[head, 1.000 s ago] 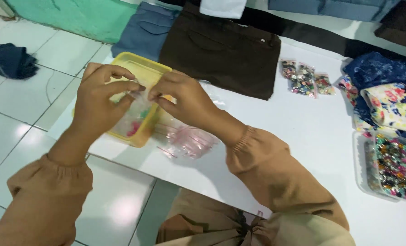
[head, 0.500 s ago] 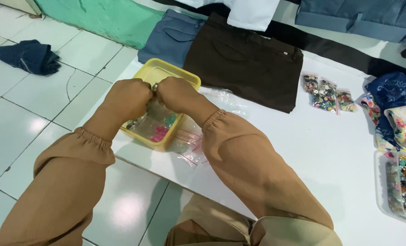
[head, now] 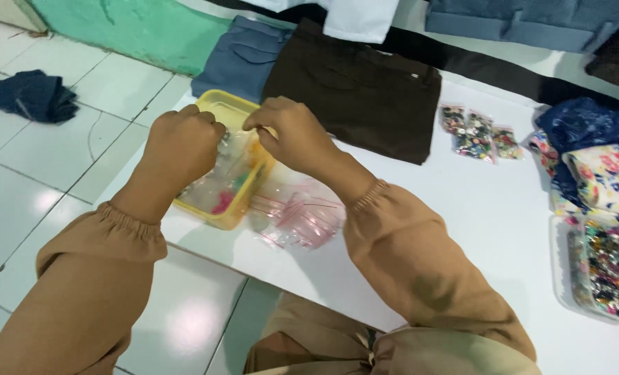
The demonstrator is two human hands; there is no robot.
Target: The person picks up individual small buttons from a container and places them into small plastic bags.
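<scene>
White table (head: pixel 476 229) over pale tiled floor (head: pixel 38 187), with folded garments along the far edge: dark brown trousers (head: pixel 365 104), blue-grey pair (head: pixel 243 59), green cloth (head: pixel 136 28). Floral fabrics (head: pixel 601 173) heaped at right edge. Near right: clear tray (head: pixel 604 267) packed with mixed coloured beads or buttons, too small to tell which. Left of centre: yellow tub (head: pixel 226 111), holding small clear bags with pink and green bits inside. Just beside tub, on table: loose pile of empty clear zip bags (head: pixel 299 215) with pink seal strips. Behind, near trousers: three filled packets (head: pixel 479 132) of colourful small pieces. Above tub: left hand (head: pixel 184 142) curled closed, right hand (head: pixel 292 135) pinching at fingertips, both on one small clear bag (head: pixel 234 135), barely visible between them. Crumpled navy cloth (head: pixel 28 94) on floor, well apart.
</scene>
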